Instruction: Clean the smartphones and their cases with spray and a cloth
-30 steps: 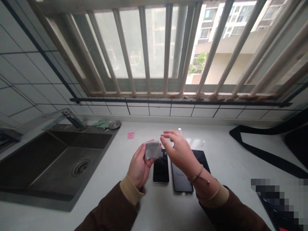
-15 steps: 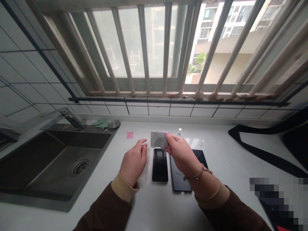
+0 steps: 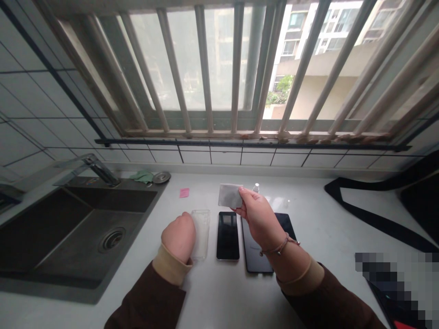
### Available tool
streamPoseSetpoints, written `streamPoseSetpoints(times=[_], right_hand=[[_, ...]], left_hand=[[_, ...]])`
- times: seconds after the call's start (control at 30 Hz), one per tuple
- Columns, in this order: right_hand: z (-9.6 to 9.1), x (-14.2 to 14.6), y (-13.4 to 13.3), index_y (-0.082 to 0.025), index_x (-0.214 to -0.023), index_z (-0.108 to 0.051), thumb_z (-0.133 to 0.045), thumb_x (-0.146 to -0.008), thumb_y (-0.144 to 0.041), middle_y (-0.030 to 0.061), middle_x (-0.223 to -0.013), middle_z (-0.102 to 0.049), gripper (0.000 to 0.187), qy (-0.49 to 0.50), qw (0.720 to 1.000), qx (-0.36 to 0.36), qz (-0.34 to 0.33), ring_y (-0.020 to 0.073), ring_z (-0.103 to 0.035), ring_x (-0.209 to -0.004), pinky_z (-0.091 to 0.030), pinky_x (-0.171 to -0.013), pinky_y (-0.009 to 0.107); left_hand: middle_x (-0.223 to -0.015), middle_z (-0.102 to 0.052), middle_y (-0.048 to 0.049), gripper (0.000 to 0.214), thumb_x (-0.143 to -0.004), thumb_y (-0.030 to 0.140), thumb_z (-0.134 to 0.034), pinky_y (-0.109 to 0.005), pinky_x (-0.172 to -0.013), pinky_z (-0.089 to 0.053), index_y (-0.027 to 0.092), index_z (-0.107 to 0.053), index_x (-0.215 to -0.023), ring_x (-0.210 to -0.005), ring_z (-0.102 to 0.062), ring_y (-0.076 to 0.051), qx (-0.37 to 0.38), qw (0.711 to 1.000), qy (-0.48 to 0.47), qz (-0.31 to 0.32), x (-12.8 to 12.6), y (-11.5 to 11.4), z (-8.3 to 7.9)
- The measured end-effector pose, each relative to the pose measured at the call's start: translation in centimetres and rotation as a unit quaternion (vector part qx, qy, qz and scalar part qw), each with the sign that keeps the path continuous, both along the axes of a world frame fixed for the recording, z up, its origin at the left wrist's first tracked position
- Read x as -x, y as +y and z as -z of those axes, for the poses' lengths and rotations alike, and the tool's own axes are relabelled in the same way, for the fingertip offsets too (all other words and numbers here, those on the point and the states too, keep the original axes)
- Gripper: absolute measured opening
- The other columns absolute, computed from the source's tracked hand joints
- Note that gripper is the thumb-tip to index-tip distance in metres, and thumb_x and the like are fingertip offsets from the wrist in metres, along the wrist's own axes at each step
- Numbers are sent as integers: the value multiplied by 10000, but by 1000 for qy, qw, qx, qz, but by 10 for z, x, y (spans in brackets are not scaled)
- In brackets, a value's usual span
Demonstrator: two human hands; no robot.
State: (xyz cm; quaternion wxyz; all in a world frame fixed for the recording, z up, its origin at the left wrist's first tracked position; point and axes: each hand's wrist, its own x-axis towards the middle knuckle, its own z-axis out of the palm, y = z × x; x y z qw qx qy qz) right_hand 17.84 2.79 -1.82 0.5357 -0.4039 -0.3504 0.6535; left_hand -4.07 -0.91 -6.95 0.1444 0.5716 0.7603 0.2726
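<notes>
My right hand (image 3: 256, 214) pinches a small grey cloth (image 3: 229, 195) and holds it up above the far end of a black phone (image 3: 228, 236) lying face up on the white counter (image 3: 318, 233). A second dark phone (image 3: 255, 253) lies right of it, partly under my right wrist, with a third dark device (image 3: 286, 224) beyond. My left hand (image 3: 179, 236) is curled into a loose fist, knuckles up, resting beside a clear phone case (image 3: 200, 233) that lies left of the black phone. Its fingers are tucked under and hidden.
A dark sink (image 3: 82, 228) with a faucet (image 3: 99, 168) fills the left. A green rag (image 3: 144, 176) and a metal strainer (image 3: 161, 177) sit at its far corner. A pink note (image 3: 184, 192) and a small bottle (image 3: 255, 187) lie near the wall. A black strap (image 3: 370, 214) runs along the right.
The grey cloth passed from my left hand to my right, which lifted it toward the wall. My left hand withdrew and curled beside the clear case, now uncovered.
</notes>
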Motion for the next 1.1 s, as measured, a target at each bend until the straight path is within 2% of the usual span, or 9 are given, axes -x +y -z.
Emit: streamPoseSetpoints(times=[0.23, 0.4, 0.47, 0.53, 0.63, 0.83, 0.9, 1.0, 1.1], right_hand=[[0, 4, -3, -170, -971, -737, -770, -845, -449, 71, -933, -777, 308, 54, 997, 49, -4, 206, -732, -830, -620, -719, 303], [5, 9, -5, -157, -1026, -716, -685, -928, -321, 82, -952, -767, 194, 106, 988, 111, -20, 183, -737, -790, -632, -675, 292], [4, 9, -6, -152, -1044, -708, -658, -946, -294, 93, -978, -766, 179, 124, 985, 116, -27, 189, -745, -810, -641, -692, 303], [2, 8, -6, -146, -1058, -706, -658, -944, -299, 107, -1017, -764, 196, 125, 986, 104, -31, 195, -747, -840, -644, -719, 312], [1, 3, -3, -148, -1024, -713, -680, -926, -337, 94, -1001, -751, 216, 84, 994, 66, -18, 185, -725, -836, -634, -716, 301], [0, -18, 8, -167, -1045, -751, -600, -986, -464, 63, -908, -762, 339, -110, 991, -80, 12, 199, -708, -830, -594, -738, 300], [-2, -23, 7, -183, -1060, -766, -535, -1032, -473, 65, -902, -775, 372, -263, 948, -175, 51, 217, -717, -850, -582, -779, 319], [0, -20, 1, -198, -1197, -754, -481, -1078, -350, 99, -1074, -803, 334, -464, 827, -301, 97, 253, -745, -996, -564, -914, 366], [12, -4, -7, -156, -1300, -696, -477, -1063, -175, 156, -1309, -745, 323, -568, 722, -395, 28, 264, -709, -1201, -524, -1065, 395]], left_hand=[[-770, -711, -164, 384, -1078, 300, -269, -369, -645, -468, 121, -595, -1174, -694, -710, -333, -11, 978, 210, 14, -8, 10, -13], [-735, -648, -35, 240, -1049, 373, -452, -270, -586, -416, 203, -616, -1006, -641, -628, -202, -49, 987, -134, 69, -17, 11, -15], [-572, -487, 51, 280, -1035, 436, -507, -228, -464, -315, 191, -635, -984, -448, -447, -131, 23, 924, -371, 85, -24, 10, -9], [-527, -393, 97, 246, -1000, 413, -615, -194, -415, -268, 170, -645, -976, -386, -348, -83, 103, 802, -581, 98, -30, 9, -5], [-610, -545, 56, 109, -958, 250, -688, -182, -515, -468, 149, -649, -949, -487, -546, -79, 144, 672, -723, 74, -39, 7, -4], [-1185, -754, -231, 131, -992, 192, -561, -528, -1031, -569, 134, -625, -893, -1130, -748, -332, 143, 606, -779, 71, -48, 1, -15], [-1300, -713, -259, 109, -992, 205, -552, -554, -1047, -549, 139, -628, -948, -1214, -713, -366, 151, 590, -788, 97, -49, -1, -16], [-1311, -713, -237, 229, -1009, 221, -532, -559, -1012, -555, 169, -621, -1213, -1186, -726, -356, 154, 582, -787, 136, -51, -4, -12], [-1227, -750, -179, 398, -1065, 355, -495, -500, -916, -596, 241, -536, -1444, -1042, -767, -303, 159, 583, -778, 169, -55, -7, -7]])
